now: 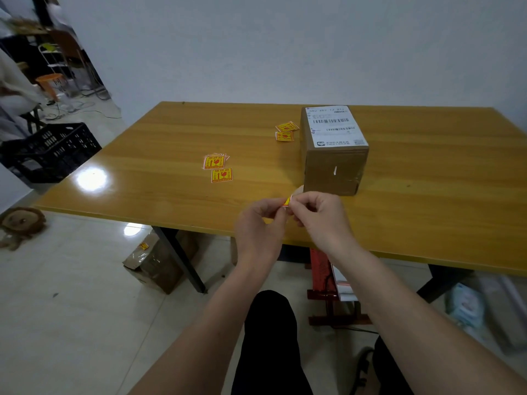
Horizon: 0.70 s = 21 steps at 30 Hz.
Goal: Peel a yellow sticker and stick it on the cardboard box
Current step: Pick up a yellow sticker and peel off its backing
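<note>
A brown cardboard box (334,169) with a white shipping label on top stands on the wooden table (171,138). In front of it, above the table's near edge, my left hand (258,232) and my right hand (322,218) meet. Both pinch one small yellow sticker (287,201) between their fingertips; only a corner of it shows. More yellow stickers lie on the table: a small pile (216,161) with a single one (221,175) below it, and two (286,131) left of the box.
A black crate (54,151) sits on the floor to the left. Under the table are a taped cardboard box (155,262), black table legs and a red stool (328,286). A plush lion (21,223) lies at the far left. My dark-trousered legs are below.
</note>
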Each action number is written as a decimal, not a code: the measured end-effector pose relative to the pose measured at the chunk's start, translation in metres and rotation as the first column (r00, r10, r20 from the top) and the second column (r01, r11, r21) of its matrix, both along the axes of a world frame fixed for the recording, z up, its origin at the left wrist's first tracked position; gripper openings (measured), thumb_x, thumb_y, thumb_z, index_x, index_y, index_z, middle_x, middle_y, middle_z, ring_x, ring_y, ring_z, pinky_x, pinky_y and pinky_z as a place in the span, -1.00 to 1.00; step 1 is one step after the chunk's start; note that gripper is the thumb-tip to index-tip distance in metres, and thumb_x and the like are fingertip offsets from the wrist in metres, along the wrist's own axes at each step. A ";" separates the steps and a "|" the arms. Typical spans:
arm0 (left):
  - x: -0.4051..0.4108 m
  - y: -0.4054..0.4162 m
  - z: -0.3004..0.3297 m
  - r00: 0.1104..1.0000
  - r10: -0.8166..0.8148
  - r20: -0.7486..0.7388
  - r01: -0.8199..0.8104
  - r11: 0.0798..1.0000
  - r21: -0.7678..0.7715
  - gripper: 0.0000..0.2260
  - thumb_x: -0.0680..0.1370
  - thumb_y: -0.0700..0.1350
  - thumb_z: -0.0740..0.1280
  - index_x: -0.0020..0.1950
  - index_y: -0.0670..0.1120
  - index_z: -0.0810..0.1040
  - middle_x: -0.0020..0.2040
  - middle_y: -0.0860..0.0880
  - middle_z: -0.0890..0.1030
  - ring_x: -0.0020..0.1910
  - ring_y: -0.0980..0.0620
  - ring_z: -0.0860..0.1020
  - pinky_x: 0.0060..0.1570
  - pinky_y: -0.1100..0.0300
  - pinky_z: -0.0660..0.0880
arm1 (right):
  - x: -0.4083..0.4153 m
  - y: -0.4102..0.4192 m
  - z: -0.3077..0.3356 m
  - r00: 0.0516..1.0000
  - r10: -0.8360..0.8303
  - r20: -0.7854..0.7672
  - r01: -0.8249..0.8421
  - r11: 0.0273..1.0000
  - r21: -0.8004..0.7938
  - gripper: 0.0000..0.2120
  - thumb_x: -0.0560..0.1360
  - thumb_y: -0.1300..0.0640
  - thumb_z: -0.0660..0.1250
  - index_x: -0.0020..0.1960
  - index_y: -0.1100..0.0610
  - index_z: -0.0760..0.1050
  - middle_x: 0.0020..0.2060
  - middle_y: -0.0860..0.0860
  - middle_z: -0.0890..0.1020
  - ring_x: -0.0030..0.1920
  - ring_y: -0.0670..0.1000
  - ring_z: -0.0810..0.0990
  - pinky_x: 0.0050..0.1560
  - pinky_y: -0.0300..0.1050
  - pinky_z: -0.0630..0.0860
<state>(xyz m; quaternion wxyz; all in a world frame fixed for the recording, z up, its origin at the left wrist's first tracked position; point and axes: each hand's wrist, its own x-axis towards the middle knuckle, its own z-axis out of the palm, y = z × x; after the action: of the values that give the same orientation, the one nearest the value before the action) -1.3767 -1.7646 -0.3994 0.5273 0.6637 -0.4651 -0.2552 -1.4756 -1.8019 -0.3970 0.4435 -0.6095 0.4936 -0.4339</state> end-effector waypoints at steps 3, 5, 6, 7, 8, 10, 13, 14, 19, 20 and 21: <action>0.000 -0.002 -0.001 0.995 -0.019 -0.103 0.020 1.000 0.013 -0.84 0.48 -0.20 0.31 -0.12 -0.02 0.69 -0.19 0.06 0.69 -0.16 0.14 0.62 -0.17 0.40 0.48 | -0.001 0.001 -0.001 0.993 -0.001 -0.118 -0.013 0.993 -0.114 -0.88 0.46 0.23 0.35 -0.21 0.21 0.64 -0.26 0.13 0.66 -0.26 0.04 0.56 -0.17 -0.03 0.51; 0.000 -0.003 0.000 0.987 -0.025 -0.158 0.027 1.000 0.013 -0.86 0.48 -0.15 0.32 -0.10 -0.06 0.69 -0.18 0.03 0.70 -0.15 0.12 0.63 -0.18 0.36 0.48 | -0.001 0.003 0.000 0.983 0.019 -0.181 -0.050 0.984 -0.169 -0.89 0.46 0.25 0.36 -0.20 0.23 0.64 -0.23 0.11 0.65 -0.20 0.07 0.58 -0.15 -0.05 0.51; 0.000 -0.004 0.000 0.983 -0.033 -0.179 0.035 0.999 0.010 -0.87 0.49 -0.12 0.33 -0.10 -0.05 0.69 -0.18 0.03 0.71 -0.14 0.13 0.64 -0.17 0.35 0.49 | -0.001 0.004 -0.001 0.976 0.028 -0.215 -0.071 0.978 -0.196 -0.88 0.46 0.26 0.36 -0.22 0.25 0.63 -0.23 0.11 0.63 -0.20 0.09 0.58 -0.16 -0.03 0.50; 0.000 -0.004 0.001 0.980 -0.036 -0.195 0.038 0.999 0.007 -0.88 0.49 -0.10 0.35 -0.12 -0.03 0.69 -0.19 0.04 0.71 -0.14 0.13 0.64 -0.15 0.32 0.52 | -0.001 0.004 -0.001 0.969 0.032 -0.247 -0.089 0.970 -0.225 -0.87 0.46 0.27 0.35 -0.25 0.28 0.60 -0.25 0.11 0.60 -0.21 0.11 0.56 -0.17 0.00 0.49; 0.000 -0.005 0.002 0.978 -0.034 -0.205 0.035 0.999 0.005 -0.89 0.49 -0.08 0.36 -0.16 0.00 0.69 -0.21 0.06 0.70 -0.14 0.13 0.65 -0.13 0.29 0.54 | -0.001 0.004 -0.001 0.962 0.032 -0.270 -0.102 0.963 -0.248 -0.85 0.45 0.28 0.35 -0.28 0.30 0.58 -0.26 0.12 0.59 -0.22 0.13 0.56 -0.19 0.01 0.48; 0.001 -0.007 0.004 0.979 -0.019 -0.203 0.022 1.000 0.009 -0.89 0.47 -0.08 0.38 -0.22 0.03 0.68 -0.25 0.08 0.70 -0.17 0.13 0.65 -0.11 0.25 0.56 | -0.001 0.004 -0.002 0.957 0.032 -0.288 -0.112 0.957 -0.267 -0.82 0.45 0.28 0.36 -0.31 0.32 0.55 -0.26 0.12 0.58 -0.23 0.14 0.56 -0.21 0.02 0.48; 0.002 -0.010 0.002 0.982 0.000 -0.188 0.006 0.999 0.031 -0.89 0.47 -0.13 0.37 -0.21 0.00 0.68 -0.24 0.06 0.70 -0.18 0.10 0.65 -0.10 0.20 0.56 | -0.003 0.003 -0.001 0.955 0.050 -0.293 -0.131 0.955 -0.265 -0.83 0.46 0.28 0.35 -0.29 0.28 0.59 -0.24 0.13 0.60 -0.23 0.12 0.56 -0.17 0.09 0.52; 0.003 -0.010 0.001 0.983 0.002 -0.186 0.003 1.000 0.028 -0.88 0.47 -0.15 0.36 -0.20 -0.01 0.68 -0.24 0.05 0.70 -0.17 0.09 0.66 -0.09 0.18 0.57 | -0.003 0.003 -0.001 0.955 0.057 -0.292 -0.136 0.956 -0.259 -0.84 0.46 0.27 0.34 -0.28 0.27 0.60 -0.23 0.12 0.61 -0.22 0.10 0.57 -0.15 0.08 0.53; 0.005 -0.008 0.001 0.986 0.020 -0.166 -0.022 1.000 -0.012 -0.90 0.48 -0.17 0.38 -0.19 -0.04 0.67 -0.28 0.10 0.67 -0.30 0.26 0.59 -0.26 0.46 0.48 | -0.002 0.005 0.004 0.987 0.014 -0.163 -0.041 0.985 -0.165 -0.90 0.48 0.21 0.33 -0.18 0.18 0.60 -0.26 0.02 0.64 -0.24 -0.08 0.55 -0.17 -0.13 0.52; 0.005 -0.007 0.001 0.987 0.014 -0.163 -0.018 1.000 -0.024 -0.90 0.48 -0.17 0.39 -0.21 -0.04 0.67 -0.31 0.11 0.66 -0.34 0.28 0.57 -0.31 0.49 0.45 | -0.002 0.005 0.006 0.993 -0.005 -0.122 -0.013 0.989 -0.148 -0.92 0.47 0.20 0.34 -0.18 0.16 0.58 -0.29 -0.01 0.62 -0.26 -0.11 0.53 -0.19 -0.16 0.50; 0.004 -0.007 0.001 0.986 -0.004 -0.167 -0.004 0.999 -0.043 -0.89 0.48 -0.18 0.39 -0.23 -0.04 0.66 -0.32 0.11 0.65 -0.35 0.28 0.56 -0.32 0.48 0.45 | -0.001 0.005 0.007 0.996 -0.025 -0.085 0.013 0.991 -0.136 -0.93 0.47 0.18 0.35 -0.16 0.16 0.56 -0.30 -0.03 0.60 -0.28 -0.12 0.52 -0.21 -0.17 0.50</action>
<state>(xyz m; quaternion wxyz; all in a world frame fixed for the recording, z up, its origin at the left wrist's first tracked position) -1.3730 -1.7711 -0.3981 0.5784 0.6287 -0.4246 -0.2999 -1.4766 -1.7971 -0.3899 0.3752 -0.6515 0.4875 -0.4440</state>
